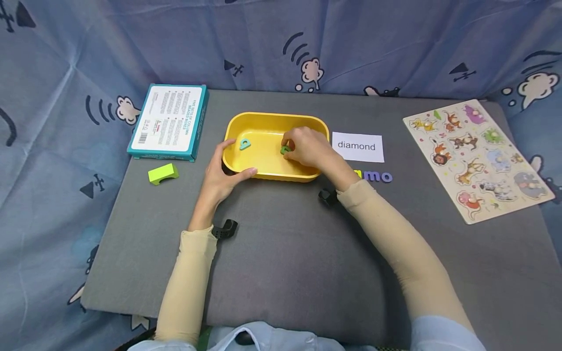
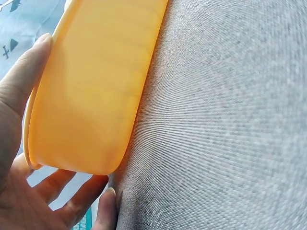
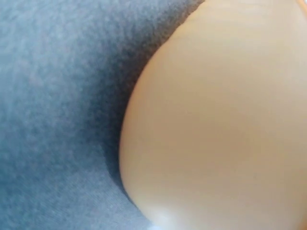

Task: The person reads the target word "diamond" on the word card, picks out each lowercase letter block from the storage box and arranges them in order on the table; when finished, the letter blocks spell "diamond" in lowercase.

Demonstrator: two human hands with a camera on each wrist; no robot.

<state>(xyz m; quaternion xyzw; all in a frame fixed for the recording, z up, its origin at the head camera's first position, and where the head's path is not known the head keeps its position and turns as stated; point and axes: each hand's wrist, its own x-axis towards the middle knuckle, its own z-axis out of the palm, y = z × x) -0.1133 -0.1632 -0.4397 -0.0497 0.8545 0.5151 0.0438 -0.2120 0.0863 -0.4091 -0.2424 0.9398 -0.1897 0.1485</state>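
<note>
Tray (image 1: 263, 165) (yellow) on surface (image 1: 281, 253); L hand (image 1: 218, 178) grips its left end. R hand (image 1: 309, 147): fingers pinch green pc. (image 1: 285, 149) w/in, partly hidden. Risk: shallow pinch may drop it; L thumb pressing rim could tip tray.

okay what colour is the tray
The tray is yellow, seen best in the head view.

On my left a teal-edged box (image 1: 168, 122) lies flat on the grey table (image 1: 281, 263); nearer me sits a lime-green block (image 1: 160, 173) with an arched cutout; on my right I see an animal puzzle board (image 1: 481, 153) lying askew; blue printed cloth (image 1: 263, 44) hangs beyond the table.
</note>
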